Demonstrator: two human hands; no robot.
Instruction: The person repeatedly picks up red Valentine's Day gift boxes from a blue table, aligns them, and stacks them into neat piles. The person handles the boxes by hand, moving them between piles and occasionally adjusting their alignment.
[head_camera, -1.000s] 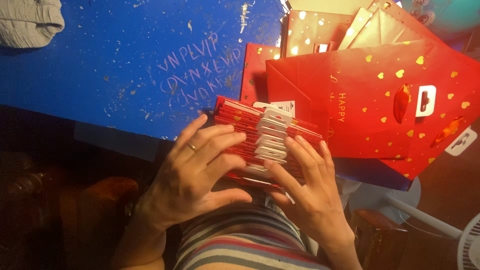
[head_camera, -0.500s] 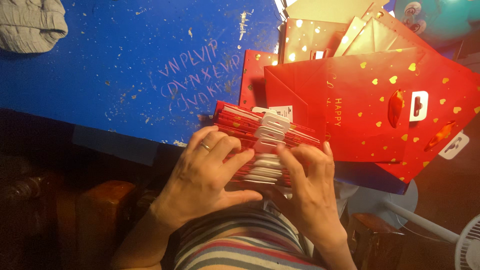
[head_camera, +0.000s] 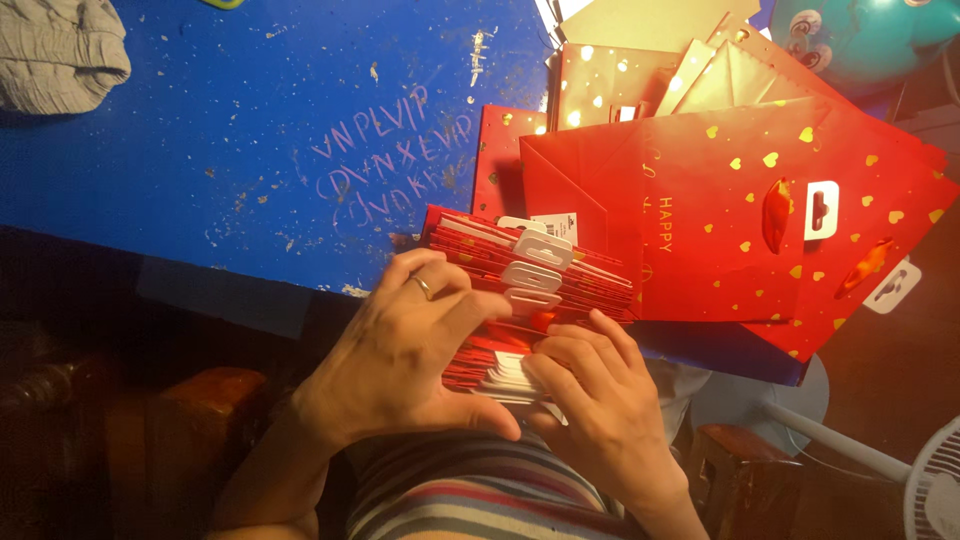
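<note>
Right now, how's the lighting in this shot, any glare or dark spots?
Head view: bright light on the blue table, glare on the gold bags; below the table edge it is dark; hands and red bag stack are lit and sharp.

Bag stack (head_camera: 520, 290) partly behind hands

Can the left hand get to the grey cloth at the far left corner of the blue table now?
Probably yes. The blue table between the left hand and the grey cloth looks bare, with nothing in the way. But the hand now holds the stack of red bags, and would need to let go first.
</note>
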